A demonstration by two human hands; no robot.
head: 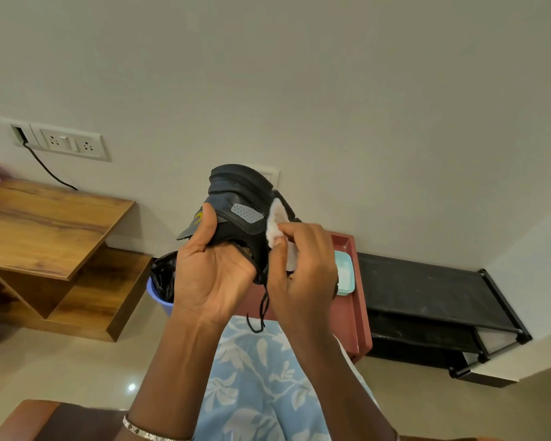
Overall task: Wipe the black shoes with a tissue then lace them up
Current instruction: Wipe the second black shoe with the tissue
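A: Your left hand [213,268] grips the black shoe [242,198]. The thumb presses on its side beside the yellow logo, the palm is turned toward you, and the fingers go out of sight behind it.
B: Yes, and your right hand [303,272] pinches the white tissue [274,224] between thumb and fingertips, holding it against the shoe's edge, just right of the grey perforated patch.
A: You hold the shoe up in the air, in front of the wall. A loose black lace [261,310] hangs from it between your wrists.
B: Under your arms is blue leaf-printed cloth [252,377]. Behind your right hand stands a red tray [352,249] with a pale blue box [344,275] on it.
A: Left of that you have a purple bin [159,297] with a black liner, then the wooden table [45,224]. On the right, a black rack [427,291] runs along the wall
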